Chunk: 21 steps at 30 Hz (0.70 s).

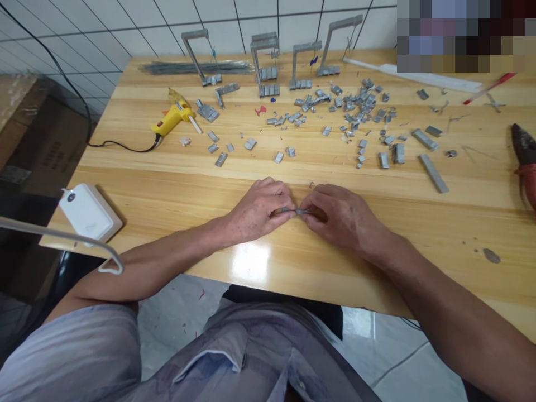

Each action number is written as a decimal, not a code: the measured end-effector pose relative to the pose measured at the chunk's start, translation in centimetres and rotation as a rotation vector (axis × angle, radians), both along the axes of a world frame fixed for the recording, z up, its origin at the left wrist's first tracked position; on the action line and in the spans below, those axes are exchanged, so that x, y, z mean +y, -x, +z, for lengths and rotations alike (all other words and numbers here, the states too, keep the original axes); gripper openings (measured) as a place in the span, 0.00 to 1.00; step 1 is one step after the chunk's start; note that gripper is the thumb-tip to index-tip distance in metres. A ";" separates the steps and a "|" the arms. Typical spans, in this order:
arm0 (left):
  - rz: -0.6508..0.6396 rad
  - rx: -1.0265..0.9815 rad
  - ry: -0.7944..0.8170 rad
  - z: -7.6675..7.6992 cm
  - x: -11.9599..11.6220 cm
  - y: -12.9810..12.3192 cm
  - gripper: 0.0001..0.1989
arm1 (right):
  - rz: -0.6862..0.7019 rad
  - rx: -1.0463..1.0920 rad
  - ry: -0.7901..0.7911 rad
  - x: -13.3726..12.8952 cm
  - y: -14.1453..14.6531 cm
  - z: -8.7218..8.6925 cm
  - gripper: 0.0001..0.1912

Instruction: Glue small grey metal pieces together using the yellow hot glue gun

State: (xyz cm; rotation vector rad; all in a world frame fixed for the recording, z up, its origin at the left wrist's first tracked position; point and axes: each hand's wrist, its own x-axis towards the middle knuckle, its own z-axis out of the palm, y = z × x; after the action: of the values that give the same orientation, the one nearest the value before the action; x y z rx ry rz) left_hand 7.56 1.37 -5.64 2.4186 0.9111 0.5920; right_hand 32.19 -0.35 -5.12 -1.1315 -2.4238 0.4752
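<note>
My left hand and my right hand meet near the front middle of the wooden table, a narrow gap between their fingertips. Both pinch a small, thin grey strip, one end in each hand. Most of the strip is hidden by fingers, so its full shape cannot be made out. Just beyond the hands lie small grey metal-looking pieces, such as one folded piece and another. A tiny scrap rests right above my right hand's fingers.
Grey bracket-shaped stands line the back beside a bundle of thin wires. A yellow glue gun lies left, with a white power bank-like box nearer. Loose grey pieces scatter rearward. Red-handled pliers sit at far right.
</note>
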 end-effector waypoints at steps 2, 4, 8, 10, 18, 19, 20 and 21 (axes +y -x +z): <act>-0.006 0.000 0.004 -0.1 0.0 0.0 0.09 | -0.006 0.000 0.011 0.0 0.1 -0.2 0.05; -0.018 -0.008 0.000 -0.2 0.1 0.0 0.10 | -0.011 0.014 0.017 0.0 0.1 -0.4 0.06; -0.020 -0.009 -0.029 -0.3 0.1 0.0 0.09 | 0.011 0.036 0.020 0.0 0.1 -0.5 0.05; -0.013 -0.006 -0.028 -0.1 0.1 0.0 0.08 | 0.014 0.041 -0.003 0.0 0.1 -0.5 0.05; -0.032 -0.034 0.006 0.4 0.4 0.4 0.04 | 0.011 0.030 -0.043 -0.2 0.1 -0.5 0.05; -0.028 -0.029 0.008 0.3 0.4 0.4 0.04 | 0.010 0.031 -0.044 -0.2 0.1 -0.5 0.05; -0.024 -0.029 0.012 0.2 0.4 0.3 0.04 | 0.010 0.033 -0.050 -0.1 0.0 -0.6 0.05; -0.022 -0.030 0.015 0.1 0.4 0.2 0.04 | 0.010 0.034 -0.060 -0.1 -0.1 -0.6 0.05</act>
State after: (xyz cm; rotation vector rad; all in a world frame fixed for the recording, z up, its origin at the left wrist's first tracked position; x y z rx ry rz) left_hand 7.31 1.80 -5.50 2.3969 0.8720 0.6099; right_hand 32.26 -0.45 -5.70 -1.0786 -2.3988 0.4189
